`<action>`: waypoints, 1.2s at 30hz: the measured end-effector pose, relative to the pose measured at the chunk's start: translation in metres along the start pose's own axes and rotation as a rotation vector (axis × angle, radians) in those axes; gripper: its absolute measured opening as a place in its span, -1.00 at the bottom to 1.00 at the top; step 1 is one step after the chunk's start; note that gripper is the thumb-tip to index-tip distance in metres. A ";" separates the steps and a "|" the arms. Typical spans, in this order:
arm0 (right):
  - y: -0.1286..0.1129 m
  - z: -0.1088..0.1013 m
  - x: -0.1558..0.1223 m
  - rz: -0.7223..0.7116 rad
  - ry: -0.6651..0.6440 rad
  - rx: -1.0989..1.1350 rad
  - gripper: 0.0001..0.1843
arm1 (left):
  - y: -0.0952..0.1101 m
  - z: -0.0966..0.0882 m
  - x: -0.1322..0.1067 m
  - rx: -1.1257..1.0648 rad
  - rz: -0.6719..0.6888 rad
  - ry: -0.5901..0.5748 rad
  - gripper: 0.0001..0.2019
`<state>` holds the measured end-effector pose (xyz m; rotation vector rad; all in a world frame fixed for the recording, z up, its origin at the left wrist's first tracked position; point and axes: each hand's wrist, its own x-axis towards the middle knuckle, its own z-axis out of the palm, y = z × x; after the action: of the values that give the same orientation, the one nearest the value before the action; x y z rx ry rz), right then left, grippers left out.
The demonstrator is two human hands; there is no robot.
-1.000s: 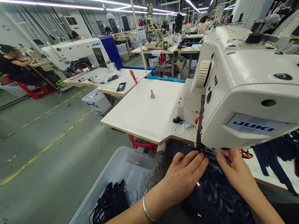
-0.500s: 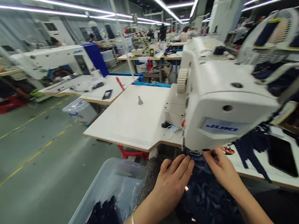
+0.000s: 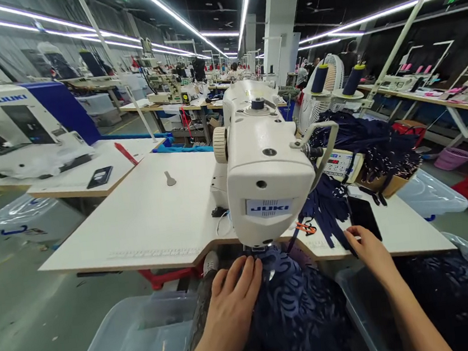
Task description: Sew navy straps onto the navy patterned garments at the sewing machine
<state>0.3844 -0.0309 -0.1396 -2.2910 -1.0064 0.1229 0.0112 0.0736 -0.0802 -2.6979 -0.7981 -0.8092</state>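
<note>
Navy patterned fabric (image 3: 298, 297) hangs in front of me from under the head of a white JUKI sewing machine (image 3: 268, 177). At the fabric's left edge, just below the needle area, my left hand (image 3: 234, 294) is closed over it with bent fingers; its thumb is hidden. My right hand (image 3: 369, 250) is at the table's front edge on the right, thumb and fingers pinched on the end of a navy strap (image 3: 348, 238). That strap lies by a bundle of similar straps (image 3: 326, 210) on the tabletop. A black phone (image 3: 364, 218) lies just behind this hand.
Orange-handled snips (image 3: 306, 227) lie right of the machine head. A control box (image 3: 338, 165) and a cardboard box (image 3: 393, 184) piled with straps stand behind. A flat metal piece (image 3: 170, 178) lies on the white table (image 3: 137, 220). A clear plastic bin (image 3: 120, 329) stands lower left.
My right hand has left the fabric by the needle and moved right to the straps, now pinching one. My left hand stays on the fabric. The view has turned right.
</note>
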 end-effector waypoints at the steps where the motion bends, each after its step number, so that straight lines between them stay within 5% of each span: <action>1: 0.007 0.001 0.002 0.014 0.003 -0.035 -0.68 | 0.001 0.000 0.001 0.011 0.006 -0.007 -0.53; 5: 0.009 0.008 0.002 0.020 0.005 -0.152 -0.76 | 0.003 -0.002 0.004 -0.001 0.028 0.002 -0.56; 16: -0.052 0.045 0.010 -0.002 -0.040 -0.166 -0.78 | 0.006 -0.012 0.010 -0.010 0.072 -0.006 -0.66; 20: -0.057 0.038 0.018 0.050 -0.024 0.018 -0.86 | 0.000 -0.019 0.010 -0.100 0.214 -0.053 -0.74; 23: -0.056 0.018 0.021 0.081 -0.026 0.293 -0.76 | -0.003 -0.023 0.007 -0.101 0.247 -0.196 -0.91; 24: -0.056 0.010 0.020 0.093 -0.024 0.408 -0.69 | -0.003 -0.025 0.006 -0.110 0.235 -0.249 -0.85; 26: -0.060 -0.002 0.012 0.113 -0.014 0.659 -0.54 | -0.004 -0.026 0.005 -0.157 0.220 -0.315 -0.39; 29: -0.076 -0.009 -0.010 0.127 -0.016 1.007 -0.48 | -0.004 -0.024 0.008 -0.223 0.199 -0.281 0.23; 31: -0.093 -0.003 -0.029 0.146 -0.077 1.169 -0.52 | -0.002 -0.019 0.014 -0.188 0.153 -0.199 0.11; 36: -0.141 0.017 -0.074 0.263 -0.453 1.351 -0.64 | 0.015 -0.009 0.026 -0.082 0.022 -0.136 -0.73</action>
<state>0.2375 -0.0011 -0.0836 -1.1048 -0.4862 1.0936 0.0336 0.0689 -0.0590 -2.8545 -0.7781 -0.6729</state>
